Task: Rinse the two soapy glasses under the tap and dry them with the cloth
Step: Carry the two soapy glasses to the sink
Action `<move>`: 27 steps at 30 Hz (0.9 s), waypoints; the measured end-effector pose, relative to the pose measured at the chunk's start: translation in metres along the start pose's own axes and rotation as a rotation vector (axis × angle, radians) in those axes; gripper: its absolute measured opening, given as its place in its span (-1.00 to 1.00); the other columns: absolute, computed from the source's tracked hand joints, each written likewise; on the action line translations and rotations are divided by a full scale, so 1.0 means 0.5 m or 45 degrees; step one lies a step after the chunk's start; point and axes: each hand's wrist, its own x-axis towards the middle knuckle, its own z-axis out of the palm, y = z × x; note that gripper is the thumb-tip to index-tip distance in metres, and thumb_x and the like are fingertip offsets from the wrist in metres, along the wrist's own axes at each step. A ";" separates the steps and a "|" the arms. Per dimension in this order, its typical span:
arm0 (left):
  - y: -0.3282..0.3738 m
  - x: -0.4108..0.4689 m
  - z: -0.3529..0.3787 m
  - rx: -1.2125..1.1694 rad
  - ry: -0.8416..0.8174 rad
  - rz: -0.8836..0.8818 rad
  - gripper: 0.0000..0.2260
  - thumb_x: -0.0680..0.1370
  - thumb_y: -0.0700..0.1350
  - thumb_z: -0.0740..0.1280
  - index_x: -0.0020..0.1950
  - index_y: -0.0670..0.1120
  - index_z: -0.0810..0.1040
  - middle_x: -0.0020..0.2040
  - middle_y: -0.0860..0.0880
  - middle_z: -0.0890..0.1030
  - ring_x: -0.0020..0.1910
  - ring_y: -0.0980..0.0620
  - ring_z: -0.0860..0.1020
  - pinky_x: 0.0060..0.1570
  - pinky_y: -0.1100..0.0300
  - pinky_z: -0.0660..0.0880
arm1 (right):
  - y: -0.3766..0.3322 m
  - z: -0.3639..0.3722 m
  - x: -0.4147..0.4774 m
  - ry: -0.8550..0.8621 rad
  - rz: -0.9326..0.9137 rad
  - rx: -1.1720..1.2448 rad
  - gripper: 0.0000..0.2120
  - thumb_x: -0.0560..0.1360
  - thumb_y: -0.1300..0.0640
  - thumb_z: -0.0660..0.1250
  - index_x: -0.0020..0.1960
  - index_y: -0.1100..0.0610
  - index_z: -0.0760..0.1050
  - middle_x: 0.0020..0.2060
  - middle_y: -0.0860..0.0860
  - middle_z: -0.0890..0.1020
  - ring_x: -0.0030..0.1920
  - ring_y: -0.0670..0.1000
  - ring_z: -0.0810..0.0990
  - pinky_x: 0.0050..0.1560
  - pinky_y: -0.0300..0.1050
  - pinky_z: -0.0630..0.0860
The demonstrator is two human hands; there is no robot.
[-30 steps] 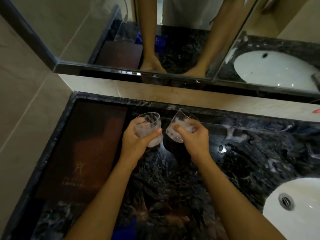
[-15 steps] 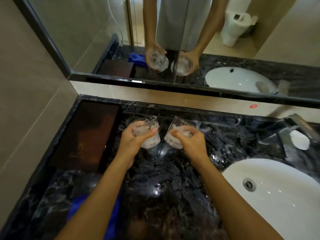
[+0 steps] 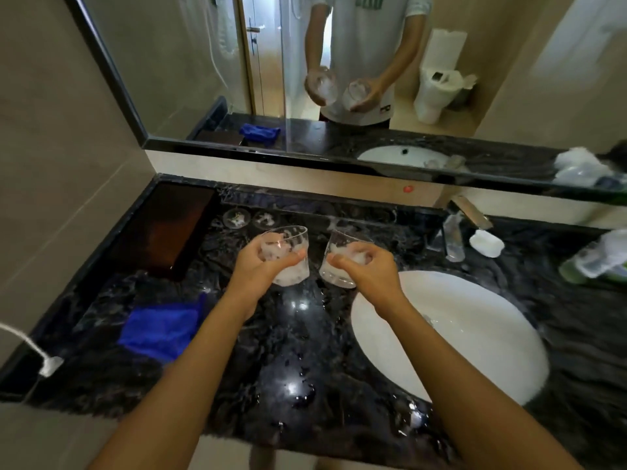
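Note:
My left hand [image 3: 259,266] grips a clear glass [image 3: 291,247] full of white foam, held above the dark marble counter. My right hand [image 3: 368,269] grips a second soapy glass [image 3: 337,266], tilted to the left, close to the left rim of the white basin [image 3: 458,334]. The two glasses are a small gap apart. The chrome tap [image 3: 470,212] stands behind the basin at the back right, well apart from both glasses. A blue cloth [image 3: 161,329] lies crumpled on the counter at the left, below my left forearm.
A dark wooden tray [image 3: 163,232] sits at the back left. Two round foam-marked rings [image 3: 251,218] show on the counter behind the glasses. A white soap bar [image 3: 487,243] and bottles [image 3: 597,261] lie right of the tap. A mirror [image 3: 339,72] runs along the wall.
The view has swung up and right, bringing the basin, tap and blue cloth into sight. Both hands have lifted the glasses off the counter and carried them slightly toward the basin.

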 end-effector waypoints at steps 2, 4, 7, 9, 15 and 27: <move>0.006 -0.036 0.018 0.019 -0.005 0.026 -0.58 0.44 -0.08 0.59 0.25 -0.07 0.58 0.07 0.01 0.68 -0.17 0.33 0.65 -0.25 0.46 0.52 | 0.007 -0.036 -0.038 -0.022 -0.019 -0.022 -0.60 0.34 -0.01 0.64 0.07 0.10 0.61 -0.07 -0.11 0.61 -0.11 -0.21 0.54 -0.32 -0.52 0.41; 0.010 -0.067 0.033 0.023 -0.022 0.038 -0.59 0.43 -0.10 0.59 0.24 -0.09 0.58 0.05 0.01 0.67 -0.20 0.35 0.64 -0.26 0.45 0.51 | 0.015 -0.064 -0.072 -0.025 -0.030 -0.051 -0.60 0.34 -0.03 0.64 0.07 0.08 0.60 -0.08 -0.14 0.59 -0.12 -0.21 0.53 -0.33 -0.51 0.42; 0.012 -0.107 0.058 0.044 -0.088 0.064 -0.58 0.40 -0.06 0.62 0.20 -0.04 0.60 0.07 -0.01 0.70 -0.03 0.17 0.68 -0.16 0.33 0.58 | 0.025 -0.098 -0.121 0.023 -0.045 -0.081 -0.63 0.31 -0.07 0.64 0.00 -0.01 0.59 -0.05 -0.13 0.59 -0.05 -0.16 0.54 -0.19 -0.32 0.47; 0.005 -0.124 0.073 0.087 -0.144 0.079 -0.57 0.38 -0.04 0.64 0.20 -0.01 0.61 0.09 -0.02 0.70 0.03 0.09 0.68 -0.12 0.29 0.59 | 0.037 -0.119 -0.147 0.066 -0.047 -0.092 -0.64 0.28 -0.10 0.65 -0.04 -0.05 0.58 -0.04 -0.08 0.61 -0.01 -0.08 0.57 -0.11 -0.19 0.53; -0.031 -0.185 0.130 0.156 -0.301 0.102 -0.41 0.23 0.16 0.65 0.18 0.02 0.58 0.14 0.02 0.66 0.10 0.06 0.63 0.04 0.14 0.60 | 0.079 -0.185 -0.228 0.192 0.003 -0.151 -0.57 0.28 -0.12 0.64 0.06 -0.04 0.60 -0.02 -0.12 0.62 -0.03 -0.15 0.56 -0.12 -0.27 0.49; -0.152 -0.306 0.289 0.313 -0.306 0.139 -0.42 0.31 0.01 0.68 0.24 0.00 0.51 0.06 0.15 0.60 0.10 0.07 0.59 0.06 0.23 0.51 | 0.243 -0.320 -0.341 0.307 0.105 -0.275 -0.26 0.21 -0.18 0.67 0.28 0.06 0.55 0.13 -0.02 0.63 0.13 -0.01 0.59 0.11 -0.20 0.53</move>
